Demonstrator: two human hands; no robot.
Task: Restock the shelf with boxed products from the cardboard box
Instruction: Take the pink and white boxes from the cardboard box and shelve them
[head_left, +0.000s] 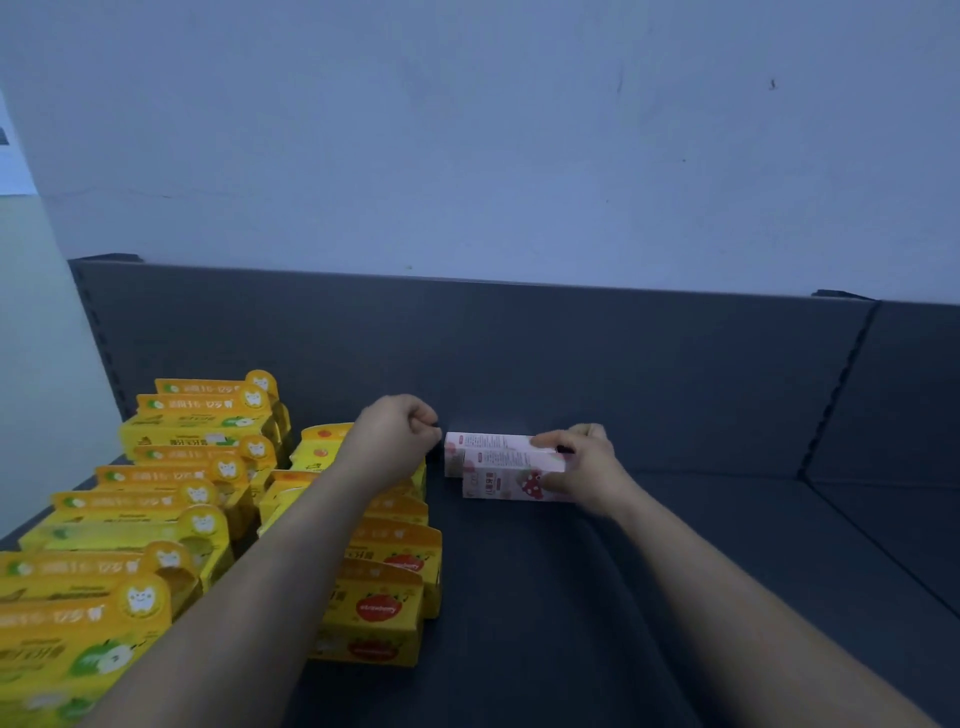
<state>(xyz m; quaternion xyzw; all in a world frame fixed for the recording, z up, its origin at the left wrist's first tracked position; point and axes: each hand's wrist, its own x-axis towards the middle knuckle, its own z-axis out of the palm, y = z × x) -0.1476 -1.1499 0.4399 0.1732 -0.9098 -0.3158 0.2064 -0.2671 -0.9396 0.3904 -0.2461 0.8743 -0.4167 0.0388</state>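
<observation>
boxes (218, 499) left | cartons (501, 465) right | both on shelf (675, 545)

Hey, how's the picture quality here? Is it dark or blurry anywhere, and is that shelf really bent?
Head view: dim, with a bluish cast and no glare. The yellow boxes at lower left are smeared by blur. The pink boxes gripped by the right hand are sharper, though their print is soft. The shelf back panel has a top edge that slopes and bows, which is likely wide-angle distortion.
</observation>
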